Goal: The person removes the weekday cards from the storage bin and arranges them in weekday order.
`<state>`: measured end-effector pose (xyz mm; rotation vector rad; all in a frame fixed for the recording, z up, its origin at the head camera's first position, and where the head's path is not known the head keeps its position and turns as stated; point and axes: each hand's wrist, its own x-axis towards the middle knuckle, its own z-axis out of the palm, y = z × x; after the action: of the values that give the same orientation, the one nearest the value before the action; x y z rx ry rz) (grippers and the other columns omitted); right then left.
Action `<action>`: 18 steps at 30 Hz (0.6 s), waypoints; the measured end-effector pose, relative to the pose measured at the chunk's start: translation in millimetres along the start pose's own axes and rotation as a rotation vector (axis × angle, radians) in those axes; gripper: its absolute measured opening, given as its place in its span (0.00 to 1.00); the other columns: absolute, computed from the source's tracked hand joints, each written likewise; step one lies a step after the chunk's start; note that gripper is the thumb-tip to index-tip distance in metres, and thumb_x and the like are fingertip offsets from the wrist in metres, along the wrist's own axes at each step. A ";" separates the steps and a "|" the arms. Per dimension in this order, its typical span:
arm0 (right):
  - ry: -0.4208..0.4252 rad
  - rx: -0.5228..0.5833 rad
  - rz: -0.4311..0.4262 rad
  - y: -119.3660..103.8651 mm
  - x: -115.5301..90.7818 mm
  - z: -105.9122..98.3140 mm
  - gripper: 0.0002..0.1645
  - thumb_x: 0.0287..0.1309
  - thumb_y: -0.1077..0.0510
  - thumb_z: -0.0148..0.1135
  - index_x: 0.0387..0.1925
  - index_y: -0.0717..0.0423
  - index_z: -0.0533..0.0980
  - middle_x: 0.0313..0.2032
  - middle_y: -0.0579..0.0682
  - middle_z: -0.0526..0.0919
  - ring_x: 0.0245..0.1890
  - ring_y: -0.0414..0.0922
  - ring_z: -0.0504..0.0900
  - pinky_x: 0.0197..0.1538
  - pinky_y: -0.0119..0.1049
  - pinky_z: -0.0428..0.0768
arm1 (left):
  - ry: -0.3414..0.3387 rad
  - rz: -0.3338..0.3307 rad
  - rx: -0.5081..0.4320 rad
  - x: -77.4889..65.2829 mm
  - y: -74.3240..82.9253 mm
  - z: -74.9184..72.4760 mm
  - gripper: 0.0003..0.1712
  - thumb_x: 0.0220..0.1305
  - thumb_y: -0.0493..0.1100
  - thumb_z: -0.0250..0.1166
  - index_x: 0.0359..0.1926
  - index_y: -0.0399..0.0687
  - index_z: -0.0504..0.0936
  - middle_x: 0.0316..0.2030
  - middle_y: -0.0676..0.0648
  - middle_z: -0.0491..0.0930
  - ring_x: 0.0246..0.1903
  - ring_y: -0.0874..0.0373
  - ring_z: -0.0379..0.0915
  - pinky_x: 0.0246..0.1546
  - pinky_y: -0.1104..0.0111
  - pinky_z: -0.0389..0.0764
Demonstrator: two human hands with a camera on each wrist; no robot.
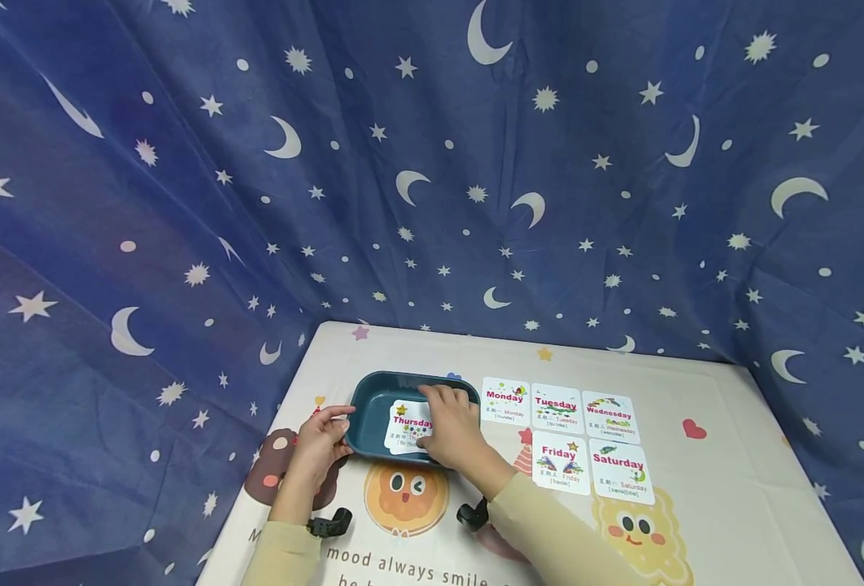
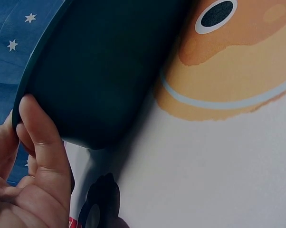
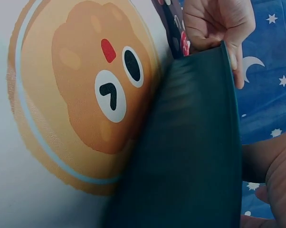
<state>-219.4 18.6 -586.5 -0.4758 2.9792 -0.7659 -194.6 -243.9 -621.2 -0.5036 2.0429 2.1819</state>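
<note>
A dark teal tray [image 1: 372, 382] sits on the table at the middle left, and its outer wall fills much of both wrist views. My left hand [image 1: 320, 443] pinches the tray's left rim, the thumb on one side and fingers on the other, seen closely in the left wrist view [image 2: 41, 156]. My right hand [image 1: 456, 427] reaches over the tray's right half, holding a white Thursday card [image 1: 406, 422] by its right side. The thumb lies at the card's lower right and the index finger near its top edge. A second white edge shows under that card. In the right wrist view, the tray wall hides the card.
Right of the tray lie Monday [image 1: 506, 400], Tuesday [image 1: 557, 408] and Wednesday [image 1: 609, 416] cards in a row. Below them are Friday [image 1: 560, 464] and Saturday [image 1: 621, 473] cards. A blue star-patterned curtain [image 1: 432, 179] hangs behind the cartoon-printed tablecloth [image 1: 732, 488].
</note>
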 end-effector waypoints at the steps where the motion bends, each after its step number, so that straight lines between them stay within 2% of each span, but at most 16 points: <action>1: -0.003 -0.002 0.000 -0.4 0.6 0.9 0.57 0.49 0.50 0.87 0.78 0.44 0.68 0.74 0.53 0.74 0.72 0.59 0.68 0.67 0.60 0.70 | -0.001 0.002 -0.002 -0.2 0.2 0.1 0.20 0.80 0.32 0.58 0.68 0.38 0.79 0.40 0.44 0.78 0.28 0.59 0.74 0.31 0.70 0.85; 7: -0.009 -0.017 -0.003 -1.1 4.8 9.4 0.59 0.46 0.50 0.89 0.78 0.45 0.67 0.73 0.54 0.74 0.70 0.59 0.68 0.64 0.59 0.70 | -0.001 0.006 -0.004 -0.9 0.5 -0.1 0.20 0.80 0.33 0.58 0.68 0.38 0.79 0.40 0.44 0.77 0.28 0.59 0.74 0.31 0.70 0.85; 18: -0.055 -0.043 0.045 0.3 11.4 24.1 0.62 0.42 0.49 0.90 0.77 0.44 0.66 0.71 0.56 0.74 0.67 0.59 0.67 0.63 0.58 0.71 | 0.004 -0.003 0.007 -0.4 -0.6 -0.2 0.20 0.81 0.33 0.57 0.68 0.40 0.80 0.43 0.42 0.78 0.29 0.58 0.75 0.33 0.69 0.86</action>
<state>-227.8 4.3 -607.4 -0.4230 2.9505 -0.6746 -194.0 -243.9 -621.7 -0.5107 2.0499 2.1734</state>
